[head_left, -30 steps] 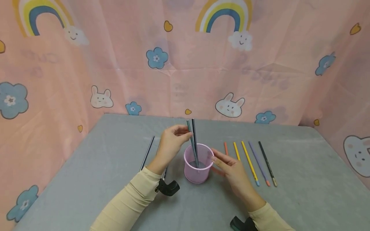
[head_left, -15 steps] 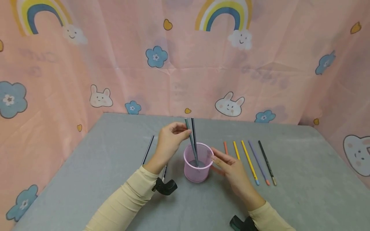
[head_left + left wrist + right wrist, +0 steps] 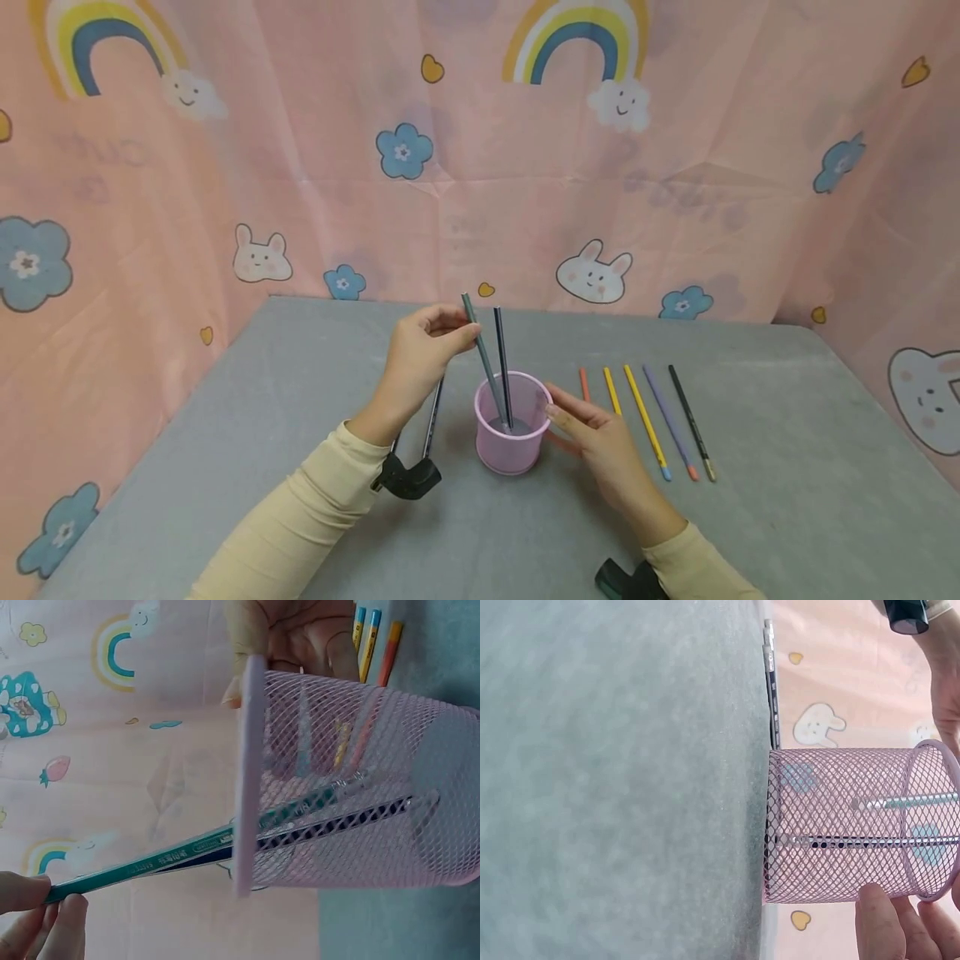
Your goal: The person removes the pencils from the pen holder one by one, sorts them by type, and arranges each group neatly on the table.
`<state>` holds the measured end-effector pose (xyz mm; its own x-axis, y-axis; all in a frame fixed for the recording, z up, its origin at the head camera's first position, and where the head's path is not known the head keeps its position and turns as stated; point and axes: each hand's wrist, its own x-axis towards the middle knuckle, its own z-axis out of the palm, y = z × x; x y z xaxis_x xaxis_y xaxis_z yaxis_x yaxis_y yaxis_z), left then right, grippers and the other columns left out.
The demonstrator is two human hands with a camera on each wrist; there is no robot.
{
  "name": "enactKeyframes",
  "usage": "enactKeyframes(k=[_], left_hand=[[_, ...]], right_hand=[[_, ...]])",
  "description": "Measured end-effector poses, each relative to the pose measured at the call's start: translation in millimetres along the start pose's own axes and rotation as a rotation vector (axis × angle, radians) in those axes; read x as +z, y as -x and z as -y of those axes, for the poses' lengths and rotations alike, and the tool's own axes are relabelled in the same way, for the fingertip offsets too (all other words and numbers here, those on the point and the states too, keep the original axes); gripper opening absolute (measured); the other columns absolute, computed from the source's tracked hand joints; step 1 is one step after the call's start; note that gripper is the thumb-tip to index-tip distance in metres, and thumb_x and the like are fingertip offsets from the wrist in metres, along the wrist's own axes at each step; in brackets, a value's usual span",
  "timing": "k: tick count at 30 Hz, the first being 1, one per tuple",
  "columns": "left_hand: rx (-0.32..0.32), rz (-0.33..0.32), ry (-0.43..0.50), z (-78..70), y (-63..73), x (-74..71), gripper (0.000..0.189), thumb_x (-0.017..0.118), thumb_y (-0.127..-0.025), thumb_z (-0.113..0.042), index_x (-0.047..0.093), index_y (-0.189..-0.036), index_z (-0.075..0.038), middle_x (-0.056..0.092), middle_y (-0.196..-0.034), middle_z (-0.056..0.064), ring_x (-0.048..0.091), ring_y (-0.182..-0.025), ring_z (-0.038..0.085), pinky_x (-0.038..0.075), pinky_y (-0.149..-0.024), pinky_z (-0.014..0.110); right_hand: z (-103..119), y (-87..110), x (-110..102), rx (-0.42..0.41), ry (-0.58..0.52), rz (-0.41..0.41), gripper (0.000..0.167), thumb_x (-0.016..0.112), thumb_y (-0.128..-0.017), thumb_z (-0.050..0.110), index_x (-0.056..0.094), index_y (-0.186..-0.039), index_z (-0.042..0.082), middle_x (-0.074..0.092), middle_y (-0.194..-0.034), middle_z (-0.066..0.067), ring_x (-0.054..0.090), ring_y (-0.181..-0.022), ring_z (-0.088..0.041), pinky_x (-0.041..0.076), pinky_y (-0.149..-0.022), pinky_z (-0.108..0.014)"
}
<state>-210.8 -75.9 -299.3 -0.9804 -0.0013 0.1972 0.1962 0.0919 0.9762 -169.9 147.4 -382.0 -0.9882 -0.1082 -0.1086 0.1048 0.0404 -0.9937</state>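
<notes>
My left hand (image 3: 422,354) pinches a green pencil (image 3: 483,358) near its upper end between thumb and fingers. The pencil leans left, its lower part inside a pink mesh pencil cup (image 3: 508,454); the right wrist view shows its lower end above the cup's base. A dark striped pencil (image 3: 502,350) stands in the same cup, reaching down to the bottom. My right hand (image 3: 607,450) grips the cup from the right, thumb at the rim and fingers along the mesh wall (image 3: 840,769). The cup stands upright on the grey table.
Right of the cup lie an orange pencil (image 3: 584,385), two yellow ones (image 3: 647,421), a purple pencil (image 3: 670,421) and a black pencil (image 3: 692,421). Dark striped pencils (image 3: 432,421) lie left of the cup, partly behind my left arm. A pink patterned curtain (image 3: 480,192) hangs behind the table.
My left hand has moved left and slightly up with the green pencil, which now leans further left, apart from the dark one. The right hand and cup have stayed nearly still.
</notes>
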Motion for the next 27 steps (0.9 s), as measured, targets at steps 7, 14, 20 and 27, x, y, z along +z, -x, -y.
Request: enactKeyframes(k=[7, 14, 20, 27], left_hand=[[0.03, 0.005, -0.022, -11.9, 0.0, -12.3, 0.019, 0.071, -0.089, -0.003, 0.068, -0.106, 0.004, 0.07, -0.103, 0.017, 0.07, -0.086, 0.01, 0.061, -0.083, 0.027], [0.068, 0.002, -0.004, -25.8, 5.6, -20.9, 0.019, 0.071, -0.089, -0.003, 0.068, -0.106, 0.004, 0.07, -0.101, 0.015, 0.07, -0.084, 0.008, 0.061, -0.083, 0.027], [0.139, -0.013, 0.031, -35.1, 9.7, -30.1, 0.019, 0.071, -0.089, -0.002, 0.068, -0.105, 0.007, 0.07, -0.096, 0.009, 0.07, -0.084, 0.008, 0.061, -0.084, 0.028], [0.15, -0.037, 0.038, -41.6, 11.4, -46.0, 0.022, 0.071, -0.09, -0.004, 0.067, -0.107, 0.009, 0.071, -0.092, 0.001, 0.07, -0.084, 0.007, 0.061, -0.083, 0.028]], right_hand=[[1, 0.0, 1, 0.005, -0.006, -0.006, 0.048, 0.064, -0.098, 0.023, 0.054, -0.142, 0.007, 0.054, -0.147, -0.007, 0.061, -0.119, 0.0, 0.052, -0.101, -0.038], [1, 0.0, 2, 0.018, 0.002, -0.014, 0.049, 0.063, -0.098, 0.025, 0.054, -0.143, 0.008, 0.054, -0.148, -0.006, 0.06, -0.12, 0.0, 0.052, -0.101, -0.039], [0, -1.0, 4, 0.024, -0.005, -0.03, 0.048, 0.064, -0.097, 0.024, 0.056, -0.141, 0.008, 0.055, -0.146, -0.006, 0.061, -0.116, 0.003, 0.053, -0.1, -0.038], [0, -1.0, 3, 0.016, 0.001, -0.032, 0.048, 0.064, -0.097, 0.024, 0.055, -0.141, 0.007, 0.055, -0.146, -0.006, 0.061, -0.115, 0.004, 0.053, -0.099, -0.038]])
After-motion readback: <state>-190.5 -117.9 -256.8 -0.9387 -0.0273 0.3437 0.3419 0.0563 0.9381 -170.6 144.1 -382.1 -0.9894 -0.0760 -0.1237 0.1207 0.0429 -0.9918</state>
